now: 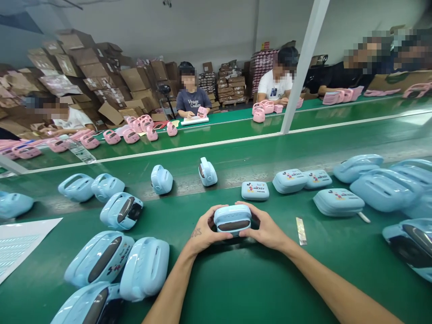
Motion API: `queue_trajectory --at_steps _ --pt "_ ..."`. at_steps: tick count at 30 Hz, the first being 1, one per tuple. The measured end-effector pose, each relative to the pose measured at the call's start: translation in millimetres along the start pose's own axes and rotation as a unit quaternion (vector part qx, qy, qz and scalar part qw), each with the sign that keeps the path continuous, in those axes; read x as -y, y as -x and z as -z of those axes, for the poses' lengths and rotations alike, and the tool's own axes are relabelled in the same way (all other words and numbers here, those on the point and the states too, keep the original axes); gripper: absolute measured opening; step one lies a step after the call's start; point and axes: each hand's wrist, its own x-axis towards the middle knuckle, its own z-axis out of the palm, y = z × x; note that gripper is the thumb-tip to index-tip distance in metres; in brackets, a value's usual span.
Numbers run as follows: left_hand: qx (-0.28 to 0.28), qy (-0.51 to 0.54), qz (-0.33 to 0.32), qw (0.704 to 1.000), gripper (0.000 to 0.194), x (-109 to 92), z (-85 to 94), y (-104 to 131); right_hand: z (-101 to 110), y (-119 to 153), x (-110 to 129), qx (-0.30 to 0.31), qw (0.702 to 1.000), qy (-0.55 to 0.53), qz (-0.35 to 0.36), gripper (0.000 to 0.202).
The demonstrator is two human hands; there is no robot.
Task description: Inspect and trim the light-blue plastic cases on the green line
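Left hand (204, 230): grip closed on the left end of a glossy pale-blue plastic casing (232, 216).
Right hand (266, 230): same grip, right end.
Casing: between the 2 hands, at the smooth green worktop (222, 283); contact underneath hidden.
Beyond: flat pale-blue rounded case (255, 191), Mickey print.
Right of hands: thin silvery strip (301, 231).

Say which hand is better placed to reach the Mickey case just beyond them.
Probably the right hand: the Mickey case lies just beyond it, while the left hand is farther across. Both currently hold the blue shell, though.
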Motion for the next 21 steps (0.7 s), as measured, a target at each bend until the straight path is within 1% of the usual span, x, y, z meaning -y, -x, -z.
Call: queue_trajectory --at_steps 4,7,12,14,17,21 --pt "-0.016 0.013 -0.004 1.000 0.071 0 -0.7 -3 2 -3 1 -0.009 1.000 0.012 0.007 0.072" --pt "-0.017 0.020 -0.003 1.000 0.069 2 0.6 -5 1 -4 4 -0.012 1.000 -0.003 0.005 0.070" --pt "-0.022 0.020 0.000 1.000 0.071 7 1.9 -6 -2 -4 3 -0.011 0.999 -0.041 -0.014 0.075" --pt "-0.027 0.026 -0.002 0.999 0.070 8 0.8 -6 -4 -4 -1 -0.018 0.997 -0.068 -0.015 0.076" --pt "-0.036 0.051 -0.014 0.998 0.072 10 -1.9 -7 -7 -4 -7 -0.025 0.990 -0.138 -0.014 0.072" --pt "-0.037 0.090 -0.026 0.995 0.084 14 -3.7 -9 -7 -6 -13 -0.028 0.978 -0.206 -0.023 0.071"
